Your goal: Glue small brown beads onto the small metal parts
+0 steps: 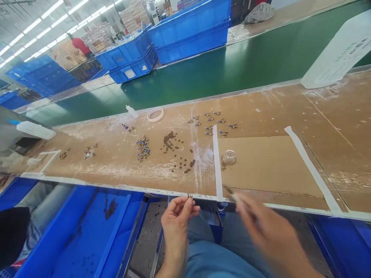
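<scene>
My left hand (177,216) sits just below the near edge of the cardboard-covered bench (275,166), its fingertips pinched on a tiny dark part (189,196). My right hand (261,224) is smeared by motion, and a thin tool (230,191) juts from its fingers toward the bench edge. On the bench lie a scatter of small brown parts (176,152), a heap of blue-and-gold parts (143,148), and a spread-out group of the same parts (214,122). A small clear dish (228,157) stands near a white tape strip (216,162).
A roll of tape (155,114) and a small white bottle (132,111) lie at the bench's far edge, beside a green conveyor belt (232,65). Blue crates (191,31) are stacked beyond it. A blue tray (75,231) sits below the bench at left. A white sheet (339,54) stands at right.
</scene>
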A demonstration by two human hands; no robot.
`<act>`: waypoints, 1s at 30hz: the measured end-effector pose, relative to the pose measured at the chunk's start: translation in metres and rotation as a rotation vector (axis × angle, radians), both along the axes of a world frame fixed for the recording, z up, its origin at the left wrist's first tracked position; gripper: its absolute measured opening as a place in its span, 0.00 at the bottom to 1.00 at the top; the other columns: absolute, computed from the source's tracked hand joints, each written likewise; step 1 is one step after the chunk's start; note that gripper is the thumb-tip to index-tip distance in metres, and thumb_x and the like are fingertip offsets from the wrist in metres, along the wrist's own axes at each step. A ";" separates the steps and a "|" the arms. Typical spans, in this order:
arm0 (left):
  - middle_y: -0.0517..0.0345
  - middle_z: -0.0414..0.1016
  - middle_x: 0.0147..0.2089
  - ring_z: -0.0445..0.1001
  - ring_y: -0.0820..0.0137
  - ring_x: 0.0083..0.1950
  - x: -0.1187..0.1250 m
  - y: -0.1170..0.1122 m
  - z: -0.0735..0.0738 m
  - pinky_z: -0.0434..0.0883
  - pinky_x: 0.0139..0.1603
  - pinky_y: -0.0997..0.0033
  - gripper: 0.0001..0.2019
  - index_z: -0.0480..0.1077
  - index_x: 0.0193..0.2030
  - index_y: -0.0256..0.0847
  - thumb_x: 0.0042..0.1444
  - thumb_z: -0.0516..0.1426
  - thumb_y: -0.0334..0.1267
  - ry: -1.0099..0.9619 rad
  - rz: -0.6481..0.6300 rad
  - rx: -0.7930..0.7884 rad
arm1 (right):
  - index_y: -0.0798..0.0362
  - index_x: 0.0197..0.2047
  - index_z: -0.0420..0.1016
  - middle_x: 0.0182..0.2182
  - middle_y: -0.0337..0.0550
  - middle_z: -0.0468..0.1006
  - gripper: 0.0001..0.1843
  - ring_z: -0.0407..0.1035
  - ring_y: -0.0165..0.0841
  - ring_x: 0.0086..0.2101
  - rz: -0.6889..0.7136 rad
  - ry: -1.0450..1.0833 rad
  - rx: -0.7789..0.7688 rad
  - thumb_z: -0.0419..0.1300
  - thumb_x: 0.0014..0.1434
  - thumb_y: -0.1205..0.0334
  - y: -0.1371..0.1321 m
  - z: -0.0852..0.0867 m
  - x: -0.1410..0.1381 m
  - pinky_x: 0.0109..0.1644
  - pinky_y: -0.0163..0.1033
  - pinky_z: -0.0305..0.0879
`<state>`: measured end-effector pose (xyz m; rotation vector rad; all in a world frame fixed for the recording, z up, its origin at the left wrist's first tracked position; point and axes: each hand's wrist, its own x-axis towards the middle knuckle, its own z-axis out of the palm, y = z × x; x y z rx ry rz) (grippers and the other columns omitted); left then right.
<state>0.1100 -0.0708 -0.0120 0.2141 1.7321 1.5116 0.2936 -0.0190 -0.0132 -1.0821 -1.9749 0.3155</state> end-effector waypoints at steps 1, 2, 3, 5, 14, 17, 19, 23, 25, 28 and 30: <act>0.56 0.80 0.26 0.79 0.69 0.25 -0.002 0.000 0.000 0.77 0.29 0.74 0.16 0.76 0.30 0.34 0.39 0.72 0.42 -0.015 -0.010 -0.011 | 0.50 0.47 0.72 0.35 0.39 0.81 0.10 0.77 0.31 0.30 0.038 -0.017 0.009 0.51 0.68 0.62 -0.007 -0.003 -0.015 0.31 0.34 0.71; 0.56 0.80 0.26 0.79 0.70 0.25 -0.003 0.001 0.001 0.77 0.29 0.74 0.16 0.76 0.29 0.34 0.38 0.73 0.42 -0.034 -0.025 -0.026 | 0.51 0.46 0.72 0.34 0.39 0.81 0.10 0.77 0.29 0.32 0.068 0.000 -0.009 0.50 0.68 0.64 -0.012 -0.007 -0.029 0.35 0.32 0.72; 0.56 0.79 0.25 0.78 0.71 0.24 -0.005 0.001 0.001 0.76 0.28 0.75 0.16 0.76 0.28 0.34 0.37 0.73 0.41 -0.054 -0.042 -0.039 | 0.52 0.44 0.72 0.33 0.39 0.81 0.09 0.76 0.28 0.31 0.086 0.011 -0.020 0.50 0.68 0.65 -0.014 -0.009 -0.039 0.36 0.31 0.72; 0.56 0.79 0.25 0.76 0.73 0.23 -0.009 0.002 0.003 0.75 0.27 0.77 0.16 0.75 0.28 0.34 0.37 0.73 0.41 -0.084 -0.065 -0.056 | 0.53 0.44 0.71 0.32 0.39 0.80 0.09 0.76 0.27 0.31 0.101 0.017 -0.046 0.50 0.69 0.66 -0.016 -0.014 -0.053 0.36 0.31 0.72; 0.55 0.79 0.25 0.77 0.72 0.23 -0.018 0.004 0.007 0.76 0.27 0.75 0.17 0.76 0.27 0.33 0.35 0.74 0.41 -0.242 -0.102 -0.108 | 0.53 0.42 0.69 0.29 0.37 0.78 0.07 0.74 0.25 0.28 0.158 -0.010 -0.118 0.50 0.69 0.67 -0.019 -0.023 -0.063 0.33 0.30 0.69; 0.54 0.80 0.26 0.78 0.71 0.24 -0.018 0.005 0.009 0.77 0.29 0.73 0.17 0.75 0.27 0.33 0.35 0.74 0.40 -0.265 -0.087 -0.121 | 0.54 0.43 0.69 0.30 0.38 0.78 0.07 0.74 0.25 0.30 0.168 0.004 -0.128 0.50 0.69 0.67 -0.020 -0.025 -0.064 0.35 0.30 0.69; 0.54 0.80 0.26 0.78 0.70 0.25 -0.017 0.005 0.011 0.77 0.30 0.73 0.16 0.75 0.28 0.33 0.37 0.73 0.40 -0.261 -0.087 -0.127 | 0.54 0.43 0.69 0.30 0.38 0.78 0.06 0.74 0.25 0.30 0.170 0.007 -0.137 0.51 0.69 0.67 -0.020 -0.026 -0.064 0.35 0.30 0.69; 0.54 0.80 0.27 0.79 0.70 0.26 -0.016 0.006 0.014 0.78 0.31 0.72 0.16 0.75 0.28 0.34 0.38 0.73 0.40 -0.248 -0.103 -0.138 | 0.54 0.42 0.69 0.31 0.38 0.78 0.05 0.74 0.26 0.29 0.172 0.012 -0.155 0.52 0.68 0.68 -0.019 -0.026 -0.065 0.35 0.30 0.69; 0.54 0.80 0.27 0.78 0.70 0.26 -0.017 0.006 0.014 0.78 0.32 0.72 0.15 0.75 0.28 0.34 0.38 0.73 0.40 -0.253 -0.104 -0.136 | 0.53 0.42 0.69 0.31 0.38 0.78 0.05 0.74 0.26 0.29 0.176 0.020 -0.163 0.52 0.68 0.68 -0.018 -0.025 -0.065 0.35 0.30 0.69; 0.55 0.80 0.26 0.78 0.71 0.25 -0.017 0.006 0.014 0.78 0.31 0.72 0.15 0.75 0.27 0.34 0.38 0.73 0.40 -0.267 -0.097 -0.133 | 0.53 0.42 0.69 0.30 0.38 0.78 0.06 0.74 0.26 0.29 0.185 0.030 -0.169 0.52 0.68 0.68 -0.017 -0.024 -0.065 0.34 0.30 0.68; 0.55 0.80 0.26 0.78 0.70 0.25 -0.017 0.006 0.013 0.78 0.30 0.73 0.14 0.75 0.27 0.34 0.38 0.73 0.39 -0.275 -0.092 -0.134 | 0.54 0.41 0.69 0.30 0.38 0.78 0.06 0.74 0.25 0.29 0.194 0.032 -0.170 0.51 0.68 0.68 -0.016 -0.023 -0.064 0.34 0.29 0.68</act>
